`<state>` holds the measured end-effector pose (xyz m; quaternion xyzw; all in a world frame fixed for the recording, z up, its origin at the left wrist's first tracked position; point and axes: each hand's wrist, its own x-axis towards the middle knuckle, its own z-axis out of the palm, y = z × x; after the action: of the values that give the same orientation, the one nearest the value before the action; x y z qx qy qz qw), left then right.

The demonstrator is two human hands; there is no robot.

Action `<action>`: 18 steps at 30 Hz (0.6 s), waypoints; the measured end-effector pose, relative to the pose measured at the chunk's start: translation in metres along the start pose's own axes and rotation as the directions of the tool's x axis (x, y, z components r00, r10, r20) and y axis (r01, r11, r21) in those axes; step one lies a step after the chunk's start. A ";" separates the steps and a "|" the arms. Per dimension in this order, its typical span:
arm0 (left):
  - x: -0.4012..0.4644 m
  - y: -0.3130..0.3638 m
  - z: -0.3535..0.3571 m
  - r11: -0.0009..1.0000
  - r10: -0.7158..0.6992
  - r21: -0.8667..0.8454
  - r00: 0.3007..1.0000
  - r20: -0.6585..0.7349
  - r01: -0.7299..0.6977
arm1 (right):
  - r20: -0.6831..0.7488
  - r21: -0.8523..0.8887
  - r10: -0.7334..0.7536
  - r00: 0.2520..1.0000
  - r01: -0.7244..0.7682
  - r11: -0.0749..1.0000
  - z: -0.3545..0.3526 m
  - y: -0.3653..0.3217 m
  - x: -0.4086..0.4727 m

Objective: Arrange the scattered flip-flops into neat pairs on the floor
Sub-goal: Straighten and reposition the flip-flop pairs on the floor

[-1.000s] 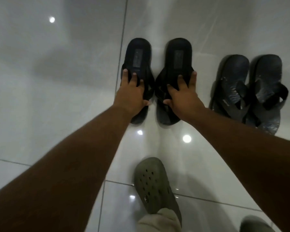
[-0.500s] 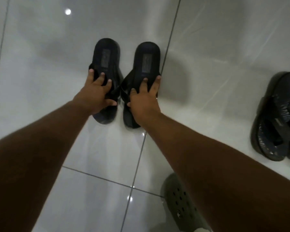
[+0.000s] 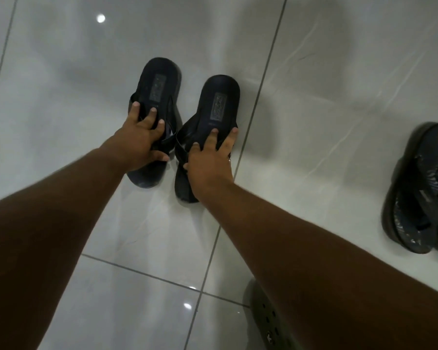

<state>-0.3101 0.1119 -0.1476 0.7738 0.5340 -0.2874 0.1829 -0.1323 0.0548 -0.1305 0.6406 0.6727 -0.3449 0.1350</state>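
Two black flip-flops lie side by side on the white tiled floor, heels pointing away from me. My left hand (image 3: 139, 141) grips the straps of the left black flip-flop (image 3: 158, 87). My right hand (image 3: 209, 160) grips the straps of the right black flip-flop (image 3: 220, 102). The right one sits a little nearer to me than the left one, so the two heels are not level. A patterned dark flip-flop pair (image 3: 420, 193) lies at the right edge, partly cut off by the frame.
A grey-green clog (image 3: 268, 322) on my foot shows at the bottom, partly behind my right forearm. Dark grout lines cross the glossy floor (image 3: 339, 84), one running just right of the black pair.
Both hands have slid the black pair leftwards, away from the patterned pair, which now sits at the right edge. The right flip-flop now lies slightly nearer than the left.
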 end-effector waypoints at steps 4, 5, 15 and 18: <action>-0.010 0.003 -0.006 1.000 -0.001 0.021 0.998 0.057 0.000 | 0.019 0.059 0.017 1.000 -0.018 0.998 -0.003 -0.004 -0.001; -0.015 0.003 -0.010 0.999 -0.011 0.046 0.998 0.063 0.008 | 0.021 0.091 0.014 1.000 -0.016 0.996 -0.007 -0.002 -0.002; -0.036 0.217 -0.074 0.957 0.276 0.165 0.924 -0.267 -0.238 | -0.064 0.120 0.238 0.969 -0.230 0.966 -0.088 0.241 -0.131; -0.019 0.334 -0.094 0.963 0.268 0.021 0.942 -0.203 -0.270 | -0.075 0.038 0.341 0.937 -0.339 0.940 -0.109 0.343 -0.181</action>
<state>0.0193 0.0324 -0.0711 0.8641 0.4404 -0.1771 0.1675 0.2497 -0.0354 -0.0386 0.7623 0.5523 -0.2984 0.1574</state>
